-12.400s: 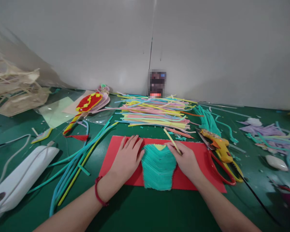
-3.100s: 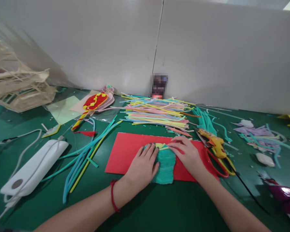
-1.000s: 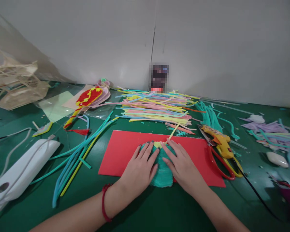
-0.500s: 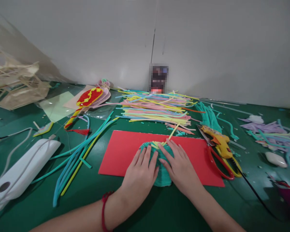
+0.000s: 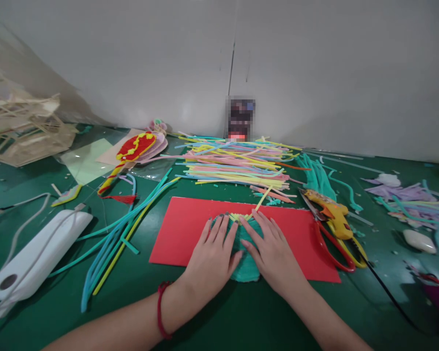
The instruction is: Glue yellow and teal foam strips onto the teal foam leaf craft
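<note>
A teal piece built of layered fuzzy strips [image 5: 246, 269] lies on a red sheet [image 5: 179, 229] on the green table. My left hand [image 5: 214, 253] lies flat on its left half, fingers stretched out. Beside it, my right hand [image 5: 272, 251] presses flat on the right half, fingers stretched out too. Between my fingertips a patch of yellow strips [image 5: 237, 217] shows at the piece's top edge. A thin yellow strip [image 5: 262, 200] runs up and right from there. Most of the teal piece is hidden under my hands.
A heap of coloured strips [image 5: 237, 165] lies behind the red sheet. A yellow glue gun [image 5: 332, 217] and red-handled scissors [image 5: 331, 253] rest to the right. Long teal strips [image 5: 124, 229] and a white device [image 5: 36, 258] lie left. A red-and-yellow ornament [image 5: 133, 148] sits farther back.
Both hands have stayed pressed on the teal piece. My left hand's fingers have shifted slightly up and left. The yellow strips at the top now lie gathered between my fingertips.
</note>
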A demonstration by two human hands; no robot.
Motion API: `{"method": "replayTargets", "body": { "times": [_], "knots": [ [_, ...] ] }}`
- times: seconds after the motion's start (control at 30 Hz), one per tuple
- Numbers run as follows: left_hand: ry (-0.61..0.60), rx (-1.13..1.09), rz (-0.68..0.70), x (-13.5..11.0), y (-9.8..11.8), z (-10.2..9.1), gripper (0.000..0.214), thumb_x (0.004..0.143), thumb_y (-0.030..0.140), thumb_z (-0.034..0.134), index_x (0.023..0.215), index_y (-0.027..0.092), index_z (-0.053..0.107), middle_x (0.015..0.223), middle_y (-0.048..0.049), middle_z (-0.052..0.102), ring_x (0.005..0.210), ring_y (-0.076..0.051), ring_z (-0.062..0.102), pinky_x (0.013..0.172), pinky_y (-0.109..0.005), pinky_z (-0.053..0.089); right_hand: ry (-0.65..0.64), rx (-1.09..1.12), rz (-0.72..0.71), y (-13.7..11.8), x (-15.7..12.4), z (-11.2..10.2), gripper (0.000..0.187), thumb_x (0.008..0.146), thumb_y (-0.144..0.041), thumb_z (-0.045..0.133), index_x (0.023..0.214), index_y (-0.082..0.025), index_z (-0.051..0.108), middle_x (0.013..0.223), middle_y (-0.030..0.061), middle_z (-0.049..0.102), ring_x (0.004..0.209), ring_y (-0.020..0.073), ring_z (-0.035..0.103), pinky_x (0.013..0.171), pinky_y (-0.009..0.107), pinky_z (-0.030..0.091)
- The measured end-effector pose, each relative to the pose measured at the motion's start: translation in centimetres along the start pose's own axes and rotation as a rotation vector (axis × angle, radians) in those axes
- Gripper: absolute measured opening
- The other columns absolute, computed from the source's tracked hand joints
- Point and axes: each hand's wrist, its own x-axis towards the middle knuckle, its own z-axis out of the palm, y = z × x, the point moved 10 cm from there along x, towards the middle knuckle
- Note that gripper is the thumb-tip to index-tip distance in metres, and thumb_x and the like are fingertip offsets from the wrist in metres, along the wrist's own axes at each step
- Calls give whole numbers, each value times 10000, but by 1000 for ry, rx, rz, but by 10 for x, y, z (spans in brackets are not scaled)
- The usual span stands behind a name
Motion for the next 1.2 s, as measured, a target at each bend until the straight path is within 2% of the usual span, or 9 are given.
{"method": "replayTargets", "body": {
  "times": [0.43, 0.6, 0.8, 1.03, 1.2],
  "knots": [
    [-148, -142, -47, 4, -7, 13, 551, 926, 421, 424, 1401, 144, 374, 1483, -136, 357, 1349, -308, 344, 1050, -497, 363, -14, -2, -12, -1, -2, 2, 479, 958, -423, 339, 1426, -326, 356, 1463, 124, 379, 1356, 284, 333, 1046, 520, 361],
    [-133, -175, -79, 3, -10, 12, 551, 924, 429, 423, 1403, 161, 371, 1490, -154, 334, 1352, -320, 331, 1045, -498, 367, -13, 1, -17, -1, -2, 1, 479, 955, -426, 349, 1422, -321, 364, 1460, 122, 382, 1358, 281, 329, 1048, 519, 361],
    [-94, -184, -119, 2, -14, 8, 510, 929, 429, 410, 1389, 210, 390, 1451, -166, 371, 1344, -331, 330, 1061, -548, 317, -7, -9, -19, -1, -1, 1, 475, 956, -429, 343, 1413, -309, 387, 1456, 136, 386, 1350, 289, 341, 1043, 522, 366],
    [-108, -167, -58, 4, -7, 8, 516, 932, 407, 401, 1372, 138, 406, 1441, -151, 406, 1351, -306, 323, 1088, -520, 291, -1, -9, -19, -1, -2, 0, 465, 957, -424, 341, 1400, -304, 413, 1447, 136, 399, 1345, 289, 351, 1047, 519, 362],
    [-129, -149, -51, 5, -5, 8, 517, 938, 421, 373, 1366, 135, 415, 1428, -118, 445, 1336, -276, 359, 1110, -493, 264, -4, 7, -13, -1, -2, 1, 464, 958, -432, 331, 1398, -311, 414, 1462, 129, 382, 1349, 290, 343, 1048, 524, 356]
  ]
}}
